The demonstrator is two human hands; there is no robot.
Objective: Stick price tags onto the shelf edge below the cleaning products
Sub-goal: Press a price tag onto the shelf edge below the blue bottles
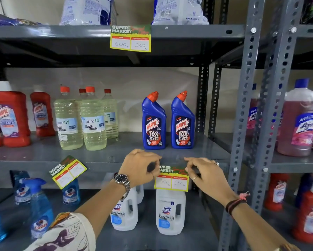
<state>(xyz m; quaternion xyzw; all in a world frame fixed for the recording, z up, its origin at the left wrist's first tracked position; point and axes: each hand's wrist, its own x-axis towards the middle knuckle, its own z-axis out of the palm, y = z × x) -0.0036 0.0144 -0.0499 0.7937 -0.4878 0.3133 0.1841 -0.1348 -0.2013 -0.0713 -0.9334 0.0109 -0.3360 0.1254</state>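
A yellow and green price tag (171, 182) hangs against the grey middle shelf edge (101, 166), just below two blue Harpic bottles (168, 124). My left hand (140, 165) pinches the tag's top left corner and also holds a small dark object, which I cannot identify. My right hand (204, 171) presses the tag's top right corner against the edge. A second tag (67, 171) sits tilted on the same edge further left. A third tag (130, 38) hangs straight from the upper shelf edge.
Bleach bottles (83, 120) and red cleaner bottles (12, 118) stand on the middle shelf to the left. White Domex jugs (170, 212) and blue spray bottles (38, 209) fill the lower shelf. A perforated steel upright (242, 109) divides off the neighbouring rack with a pink Lizol bottle (298, 122).
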